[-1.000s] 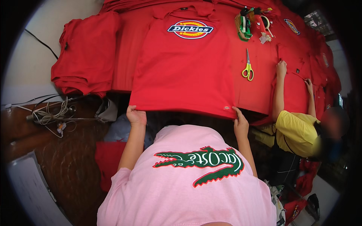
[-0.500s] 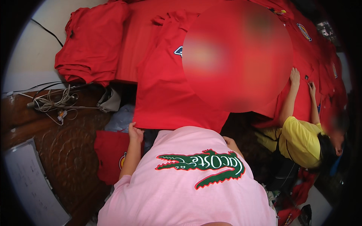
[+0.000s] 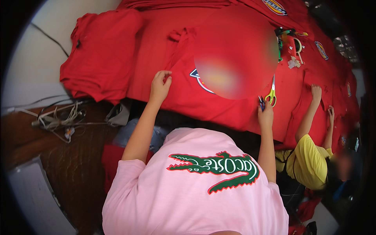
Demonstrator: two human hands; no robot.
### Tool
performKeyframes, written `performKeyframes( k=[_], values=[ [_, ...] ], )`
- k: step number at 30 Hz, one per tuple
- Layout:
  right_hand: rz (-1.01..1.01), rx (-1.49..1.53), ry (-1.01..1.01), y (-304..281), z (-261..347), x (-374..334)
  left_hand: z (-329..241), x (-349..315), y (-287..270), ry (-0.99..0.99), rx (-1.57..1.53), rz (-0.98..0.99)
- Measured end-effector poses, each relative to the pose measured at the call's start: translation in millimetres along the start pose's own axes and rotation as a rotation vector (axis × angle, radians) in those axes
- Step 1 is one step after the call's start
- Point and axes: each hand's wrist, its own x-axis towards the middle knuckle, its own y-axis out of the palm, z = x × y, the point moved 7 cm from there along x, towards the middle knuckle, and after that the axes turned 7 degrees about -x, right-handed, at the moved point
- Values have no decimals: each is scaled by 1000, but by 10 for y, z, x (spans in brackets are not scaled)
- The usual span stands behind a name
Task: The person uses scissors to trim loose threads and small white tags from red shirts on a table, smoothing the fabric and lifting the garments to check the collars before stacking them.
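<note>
A red T-shirt (image 3: 219,111) with a printed badge lies spread before me, its near edge at the table's edge. A round blur hides much of its middle. My left hand (image 3: 159,87) hovers at the shirt's left side, fingers loosely bent and apart, with nothing visible in them. Between the fingers of my right hand (image 3: 266,114) is a small pair of dark blue thread snips (image 3: 261,103), tips pointing away from me. Just beyond that hand lie yellow-handled scissors (image 3: 270,97) on the red surface.
A stack of folded red shirts (image 3: 102,55) sits at the far left. Tape and small tools (image 3: 294,47) lie at the far right. A person in a yellow top (image 3: 309,162) works with red cloth on my right. Coiled cables (image 3: 64,117) rest on carved wood at the left.
My left hand has left the shirt's near left corner and moved farther onto the table. My right hand has come forward from beside my body with the snips. The shirt's near edge sits farther away.
</note>
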Motion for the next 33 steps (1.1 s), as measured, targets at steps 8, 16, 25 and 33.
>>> performKeyframes(
  k=[8,16,25,33],
  values=[
    [-143,629,51,129,705,1052,409,1010,990,-481,-635,106],
    [730,1670,548,246,1776,1964,-291,1995,1243,-870,-1456,447],
    [280,1562,510,-668,1427,2694,-414,3017,498,-530,-1311,312],
    [197,1560,523,-432,1356,2846,-285,2997,438,-481,-1279,209]
  ],
)
